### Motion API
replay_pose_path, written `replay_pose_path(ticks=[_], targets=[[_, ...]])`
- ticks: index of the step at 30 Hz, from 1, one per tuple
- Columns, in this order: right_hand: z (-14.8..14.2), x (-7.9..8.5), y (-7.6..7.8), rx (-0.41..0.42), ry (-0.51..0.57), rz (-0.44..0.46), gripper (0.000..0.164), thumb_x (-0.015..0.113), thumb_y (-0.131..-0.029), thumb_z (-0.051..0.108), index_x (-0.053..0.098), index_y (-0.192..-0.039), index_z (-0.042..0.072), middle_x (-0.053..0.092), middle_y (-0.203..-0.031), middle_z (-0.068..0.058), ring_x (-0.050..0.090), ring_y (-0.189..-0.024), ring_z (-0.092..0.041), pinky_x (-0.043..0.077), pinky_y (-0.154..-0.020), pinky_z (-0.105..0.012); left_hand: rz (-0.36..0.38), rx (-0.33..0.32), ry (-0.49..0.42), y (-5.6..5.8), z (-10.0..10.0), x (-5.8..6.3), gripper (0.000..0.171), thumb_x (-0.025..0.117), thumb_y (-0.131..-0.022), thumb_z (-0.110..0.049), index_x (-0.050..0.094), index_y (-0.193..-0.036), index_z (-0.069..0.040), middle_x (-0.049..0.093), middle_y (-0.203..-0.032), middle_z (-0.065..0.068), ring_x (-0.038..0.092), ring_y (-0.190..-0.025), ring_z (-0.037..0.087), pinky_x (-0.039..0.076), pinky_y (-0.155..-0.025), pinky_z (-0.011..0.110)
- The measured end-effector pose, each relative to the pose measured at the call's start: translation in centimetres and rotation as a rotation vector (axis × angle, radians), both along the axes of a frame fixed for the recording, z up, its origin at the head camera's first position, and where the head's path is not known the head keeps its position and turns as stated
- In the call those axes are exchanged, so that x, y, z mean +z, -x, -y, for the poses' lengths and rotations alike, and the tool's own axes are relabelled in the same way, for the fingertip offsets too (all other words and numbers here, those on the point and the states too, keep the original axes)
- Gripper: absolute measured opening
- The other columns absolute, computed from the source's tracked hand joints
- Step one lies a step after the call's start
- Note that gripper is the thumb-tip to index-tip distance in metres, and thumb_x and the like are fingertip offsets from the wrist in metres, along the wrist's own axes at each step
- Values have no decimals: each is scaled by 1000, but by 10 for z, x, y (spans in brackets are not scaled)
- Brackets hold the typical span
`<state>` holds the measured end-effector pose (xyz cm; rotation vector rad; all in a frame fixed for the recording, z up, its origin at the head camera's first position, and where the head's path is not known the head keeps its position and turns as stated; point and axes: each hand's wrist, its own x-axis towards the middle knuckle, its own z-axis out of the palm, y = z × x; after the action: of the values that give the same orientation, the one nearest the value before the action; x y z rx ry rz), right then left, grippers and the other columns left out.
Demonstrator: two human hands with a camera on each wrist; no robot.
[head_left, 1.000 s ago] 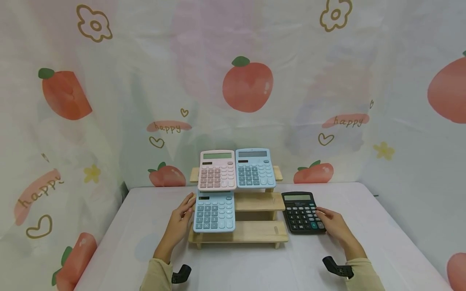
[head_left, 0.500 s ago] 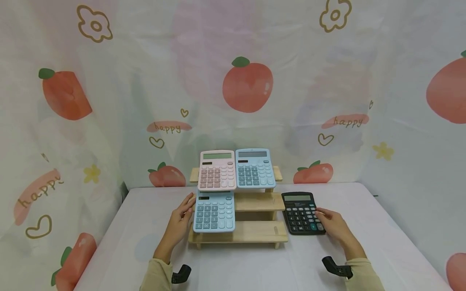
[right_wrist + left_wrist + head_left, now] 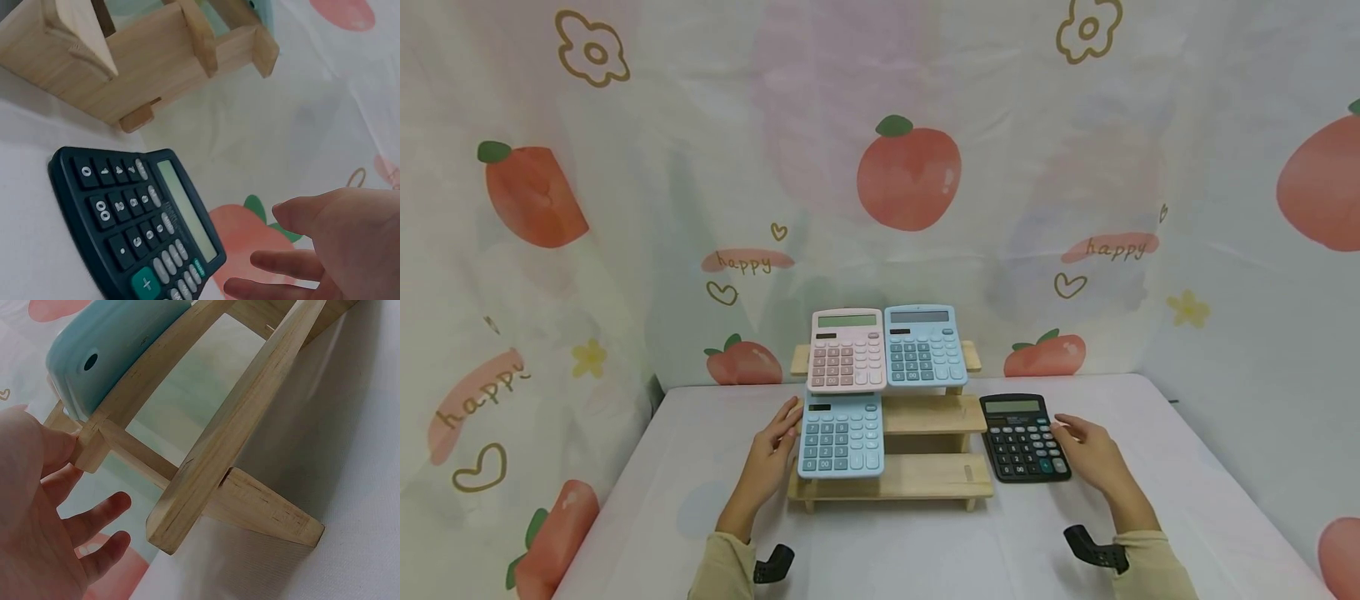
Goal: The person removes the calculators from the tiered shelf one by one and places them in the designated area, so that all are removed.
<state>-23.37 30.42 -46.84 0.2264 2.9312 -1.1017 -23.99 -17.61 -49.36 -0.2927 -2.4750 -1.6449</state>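
A three-tier wooden display stand (image 3: 925, 477) stands on the table. My left hand (image 3: 766, 460) is at its left side; in the left wrist view the thumb and index finger pinch the end of a wooden board (image 3: 92, 445), other fingers spread. A light blue calculator (image 3: 841, 437) leans on the middle tier beside that hand. Above it, a pink calculator (image 3: 847, 354) and another blue calculator (image 3: 927, 350) lean side by side on the top tier. To the stand's right, a black calculator (image 3: 1026, 446) lies flat. My right hand (image 3: 1093, 457) hovers at its right edge, fingers loose and holding nothing.
A white cloth covers the table (image 3: 895, 550). Behind it hangs a fruit-printed curtain (image 3: 1000, 167), which also runs along both sides. Black wrist mounts (image 3: 1096, 550) sit on both forearms.
My right hand has let go of the black calculator's right edge and drawn slightly away to the right. The left hand, the stand and the calculators stay where they were.
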Motion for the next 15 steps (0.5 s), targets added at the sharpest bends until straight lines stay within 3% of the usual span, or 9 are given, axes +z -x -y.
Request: replay_pose_path(ticks=[6, 15], targets=[[4, 7, -4, 18, -8, -81, 61, 37, -109, 39, 43, -147, -8, 49, -142, -39, 49, -129, -57, 44, -102, -66, 1, 3, -2, 0, 0, 0, 41, 44, -108, -9, 52, -147, -5, 33, -166, 7, 25, -156, 33, 32, -118, 56], [25, 23, -15, 45, 20, -210, 52, 47, -108, 30, 48, -145, -6, 53, -140, -38, 52, -125, -55, 47, -96, -66, -46, 8, 13, 3, 0, -5, 40, 45, -107, -8, 54, -146, -4, 35, -165, 13, 28, -153, 39, 35, -114, 59]])
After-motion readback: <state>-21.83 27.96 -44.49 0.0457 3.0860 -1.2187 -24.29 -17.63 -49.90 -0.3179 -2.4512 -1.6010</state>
